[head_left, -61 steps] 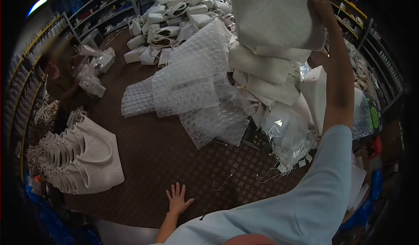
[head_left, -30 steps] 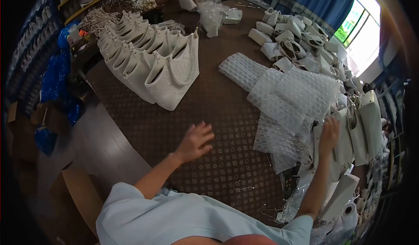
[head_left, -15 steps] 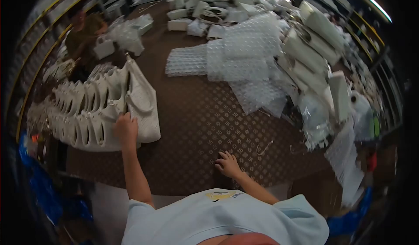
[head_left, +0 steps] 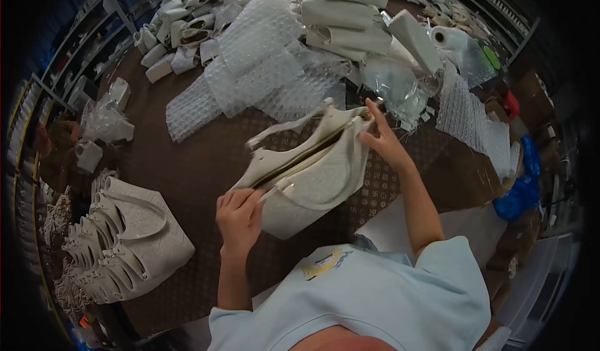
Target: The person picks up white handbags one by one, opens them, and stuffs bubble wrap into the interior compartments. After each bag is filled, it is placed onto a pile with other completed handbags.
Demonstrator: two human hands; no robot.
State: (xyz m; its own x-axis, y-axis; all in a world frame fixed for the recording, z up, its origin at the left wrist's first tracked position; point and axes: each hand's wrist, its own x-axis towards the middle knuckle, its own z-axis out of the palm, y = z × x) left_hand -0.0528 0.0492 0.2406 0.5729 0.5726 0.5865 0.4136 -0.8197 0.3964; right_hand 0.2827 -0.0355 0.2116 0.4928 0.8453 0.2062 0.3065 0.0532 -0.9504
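Bubble wrap [head_left: 253,57], overlapping sheets, toward far edge of table [head_left: 150,120]; plastic roll [head_left: 457,45], near right edge; metal shelving [head_left: 115,2], beyond far-left corner.

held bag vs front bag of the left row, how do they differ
The left hand grips the held bag; the front bag stands packed in the row. The held bag's mouth gapes into view; the front bag shows mostly its broad side. Both are pale, with handles.

The left hand [head_left: 239,220] has its grip on one end of a cream handbag [head_left: 325,175], while the right hand [head_left: 384,142] touches the opposite end, thumb and forefinger spread. The bag's mouth gapes above the bench [head_left: 209,176], where similar bags [head_left: 164,251] crowd together at left and bubble wrap [head_left: 250,79] lies beyond.
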